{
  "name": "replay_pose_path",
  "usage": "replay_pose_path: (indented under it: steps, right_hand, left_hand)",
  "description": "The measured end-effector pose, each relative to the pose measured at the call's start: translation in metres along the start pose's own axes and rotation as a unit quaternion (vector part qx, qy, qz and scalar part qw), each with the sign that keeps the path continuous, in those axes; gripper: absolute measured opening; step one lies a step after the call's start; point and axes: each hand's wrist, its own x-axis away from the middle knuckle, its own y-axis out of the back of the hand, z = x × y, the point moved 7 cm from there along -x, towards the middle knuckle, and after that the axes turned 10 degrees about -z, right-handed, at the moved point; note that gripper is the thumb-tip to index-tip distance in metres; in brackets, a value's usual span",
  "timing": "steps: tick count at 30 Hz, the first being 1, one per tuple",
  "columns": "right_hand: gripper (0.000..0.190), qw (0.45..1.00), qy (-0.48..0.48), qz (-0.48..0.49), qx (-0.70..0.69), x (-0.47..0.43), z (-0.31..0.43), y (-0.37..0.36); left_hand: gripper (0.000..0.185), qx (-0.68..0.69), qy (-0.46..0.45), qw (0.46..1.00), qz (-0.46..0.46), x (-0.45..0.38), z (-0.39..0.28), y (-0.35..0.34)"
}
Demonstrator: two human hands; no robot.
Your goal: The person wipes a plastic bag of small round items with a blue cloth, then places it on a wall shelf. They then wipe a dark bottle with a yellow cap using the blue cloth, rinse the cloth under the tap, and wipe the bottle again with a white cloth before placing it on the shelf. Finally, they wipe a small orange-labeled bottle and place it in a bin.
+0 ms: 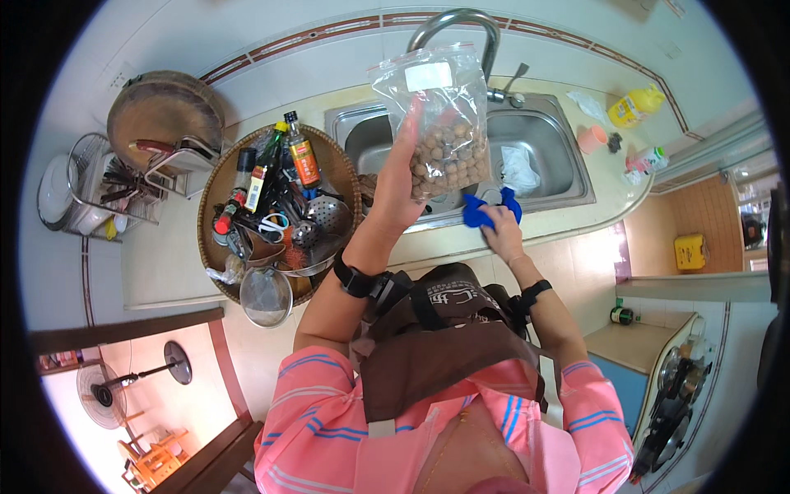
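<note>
My left hand (pixel 398 179) holds up a clear zip bag (pixel 457 145) in front of the double-bowl steel sink (pixel 583 185). Round, light-brown balls fill its lower half, and a white label sits near the top. The thumb lies along the bag's face; the other fingers are partly hidden behind the plastic. At the sink's front rim, my right hand (pixel 503 234) grips a bright blue cloth (pixel 477 213). A crumpled white cloth (pixel 519 171) rests in the right bowl. Behind the bag rises the curved steel faucet (pixel 453 17).
Left of the sink, a round woven basket (pixel 205 247) carries bottles, strainers and scissors. Farther left stand round wooden boards (pixel 160 111) and a dish rack (pixel 92 216). A yellow bottle (pixel 636 106), a pink cup (pixel 592 139) and a white bottle (pixel 648 159) occupy the right counter.
</note>
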Motion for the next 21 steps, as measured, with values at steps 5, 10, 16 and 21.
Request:
replay_pose_path:
  steps: [5,10,16,21]
  right_hand:
    - [0.046,0.843,-0.127,-0.153,-0.499,-0.057,0.049,0.101]
    - [0.047,0.948,0.215,-0.22,-0.08,-0.104,0.223,0.178]
    - [0.039,0.943,0.165,-0.283,-0.058,-0.161,0.186,0.17]
    - [0.035,0.958,0.041,-0.279,-0.047,-0.185,0.16,0.219]
  left_hand:
    - [0.063,-0.114,-0.129,0.985,-0.022,-0.006,-0.006,0.008]
    - [0.052,-0.17,-0.12,0.978,0.007,-0.02,0.026,-0.012]
    - [0.054,-0.156,-0.107,0.981,0.043,-0.006,0.029,-0.037]
    - [0.056,0.007,-0.035,0.997,0.075,0.012,0.014,-0.038]
